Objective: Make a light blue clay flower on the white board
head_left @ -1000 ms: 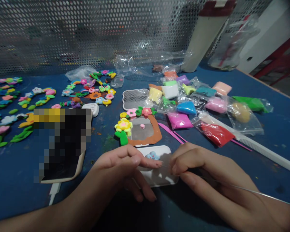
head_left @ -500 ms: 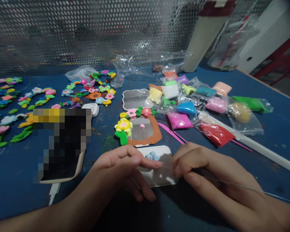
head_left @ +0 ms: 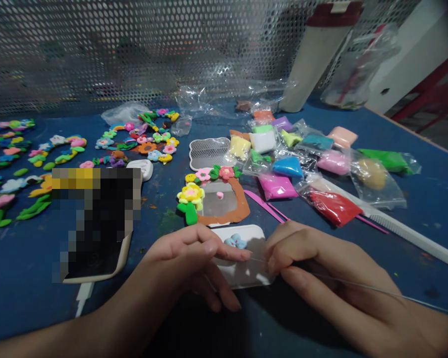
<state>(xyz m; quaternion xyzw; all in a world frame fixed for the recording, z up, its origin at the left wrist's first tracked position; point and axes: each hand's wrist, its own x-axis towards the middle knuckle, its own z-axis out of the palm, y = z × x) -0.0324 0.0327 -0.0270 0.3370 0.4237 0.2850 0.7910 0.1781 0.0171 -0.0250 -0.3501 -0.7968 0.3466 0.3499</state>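
Note:
My left hand (head_left: 194,258) rests on the blue table, fingers curled, its thumb and forefinger stretched toward a small white mirror (head_left: 246,271) that carries a pale blue clay flower (head_left: 235,242). My right hand (head_left: 317,263) is pinched on a thin wire (head_left: 366,287) whose tip reaches across the mirror to my left fingertips; the wire trails off to the right. Just beyond stands a brown clay-framed mirror (head_left: 224,201) with yellow and pink flowers.
A blurred phone (head_left: 93,223) lies to the left. Bags of coloured clay (head_left: 306,164) spread at the right with a white comb (head_left: 406,231) and pink tools (head_left: 265,205). Clay flowers (head_left: 142,136) cover the back left. A perforated metal screen (head_left: 134,49) closes the back.
Almost nothing differs. My right hand has shifted very slightly and the wire sits a little lower.

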